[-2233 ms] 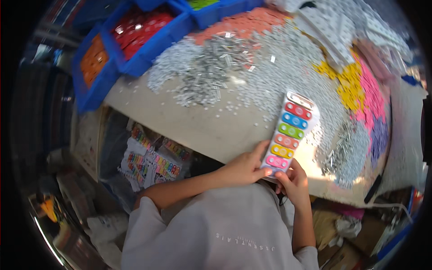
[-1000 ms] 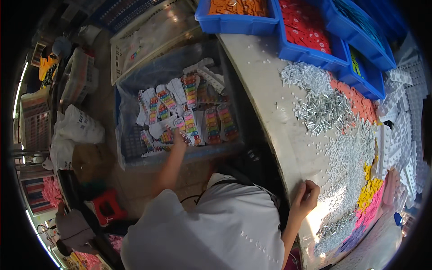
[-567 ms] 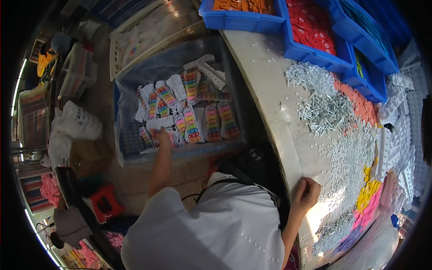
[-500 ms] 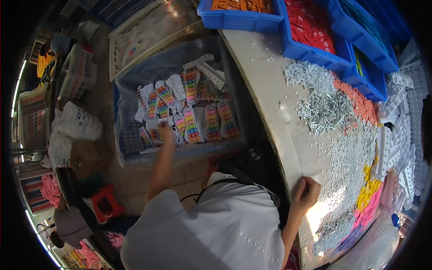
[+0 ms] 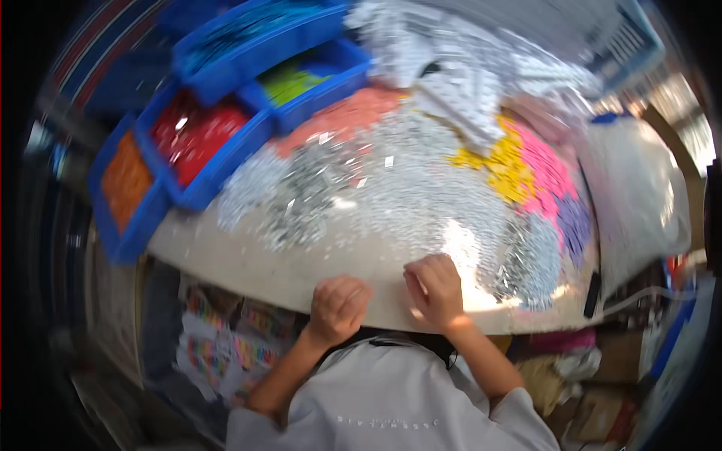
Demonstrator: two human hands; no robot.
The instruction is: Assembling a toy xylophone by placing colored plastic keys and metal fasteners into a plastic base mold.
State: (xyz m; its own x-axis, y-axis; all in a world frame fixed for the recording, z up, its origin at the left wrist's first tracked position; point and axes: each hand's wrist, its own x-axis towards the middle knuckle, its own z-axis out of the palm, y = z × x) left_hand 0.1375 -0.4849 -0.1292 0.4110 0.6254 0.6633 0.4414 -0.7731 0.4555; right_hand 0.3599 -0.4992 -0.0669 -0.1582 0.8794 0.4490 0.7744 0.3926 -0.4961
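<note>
My left hand [image 5: 340, 308] is over the near edge of the table [image 5: 248, 259], its fingers curled in; motion blur hides what is in them, if anything. To its right, my right hand [image 5: 435, 292] is also at the near edge, thumb and fingers bent toward each other; anything in its grip is too small or blurred to make out. Beyond both hands lies a wide spread of small whitish pieces [image 5: 421, 192]. Metal pins or screws [image 5: 301, 195] form a heap to the left of it. Further off are white plastic toy bodies [image 5: 459, 105] in a pile.
Blue bins hold orange pieces [image 5: 126, 180], red pieces [image 5: 197, 135], teal pieces [image 5: 252, 30] and green pieces [image 5: 293, 83]. Yellow pieces [image 5: 508, 161], pink pieces [image 5: 545, 173] and purple pieces [image 5: 573, 225] lie rightward. Below left, toys with rainbow-coloured keys [image 5: 218, 346] fill a crate.
My view has swung right from the crate to the table. My left hand has left the crate and come over to the table edge, beside my right hand.
</note>
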